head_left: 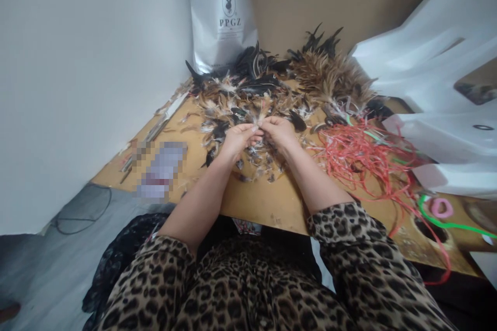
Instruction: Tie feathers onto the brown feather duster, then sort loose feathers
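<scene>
Both my hands meet over the middle of a wooden table (264, 201). My left hand (243, 139) pinches the base of a small light-brown feather (264, 108) between thumb and finger. Pressed close against it, my right hand (277, 132) grips the same feather base with its fingertips. The feather's tip points away from me; its quill end is hidden by my fingers. Loose brown, black and white feathers (217, 103) lie around and under my hands. Behind them is a heap of long black feathers (252, 64).
A bunch of brown feathers (330, 75) lies at the back right. Tangled red plastic strips (357, 155) cover the right side, near white plastic sheeting (438, 36). A silvery bag (221, 46) stands at the back. Long thin rods (155, 126) line the left edge, beside a blurred flat item (161, 170).
</scene>
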`<state>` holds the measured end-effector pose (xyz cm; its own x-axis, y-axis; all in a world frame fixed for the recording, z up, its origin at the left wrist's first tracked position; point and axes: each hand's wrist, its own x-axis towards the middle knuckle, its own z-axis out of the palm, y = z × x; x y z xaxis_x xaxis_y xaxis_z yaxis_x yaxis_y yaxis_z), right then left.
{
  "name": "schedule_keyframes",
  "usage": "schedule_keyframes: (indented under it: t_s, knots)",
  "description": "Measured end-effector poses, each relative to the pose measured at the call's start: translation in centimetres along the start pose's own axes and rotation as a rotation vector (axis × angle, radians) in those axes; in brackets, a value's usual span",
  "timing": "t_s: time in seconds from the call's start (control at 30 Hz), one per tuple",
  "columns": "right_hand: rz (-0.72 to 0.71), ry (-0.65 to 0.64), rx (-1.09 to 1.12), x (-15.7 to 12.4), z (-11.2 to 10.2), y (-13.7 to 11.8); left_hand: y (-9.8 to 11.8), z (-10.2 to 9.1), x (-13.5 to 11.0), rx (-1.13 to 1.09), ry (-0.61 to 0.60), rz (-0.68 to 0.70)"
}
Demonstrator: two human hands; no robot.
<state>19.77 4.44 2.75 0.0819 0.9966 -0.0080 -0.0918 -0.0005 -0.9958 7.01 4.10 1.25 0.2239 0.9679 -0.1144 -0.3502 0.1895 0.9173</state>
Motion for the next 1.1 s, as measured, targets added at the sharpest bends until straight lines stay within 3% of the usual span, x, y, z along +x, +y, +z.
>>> schedule_keyframes:
  t_s: [0.33,0.57,0.67,0.83,1.03,1.1]
  knots:
    - [0.016,-0.036,-0.049,0.3,-0.6,0.0,-0.2,-0.2,0.2,0.01,-0.016,-0.024]
    - [0.155,-0.174,0.105,0.6,-1.2,0.1,0.0,-0.2,0.0,0.057,-0.104,0.001]
    - [0.169,-0.175,0.128,0.5,-1.2,-0.2,0.0,-0.2,0.0,0.05,-0.127,0.002]
    - [0.104,-0.124,0.057,0.3,-1.0,-0.2,-0.2,-0.3,0.2,0.102,-0.088,0.029]
    - [0.154,-0.217,0.084,0.5,-1.5,-0.5,0.3,-0.5,0.2,0.124,-0.056,0.028]
    - [0.148,-0.189,0.047,0.4,-1.8,-1.0,0.6,-0.5,0.2,0.071,0.0,0.026]
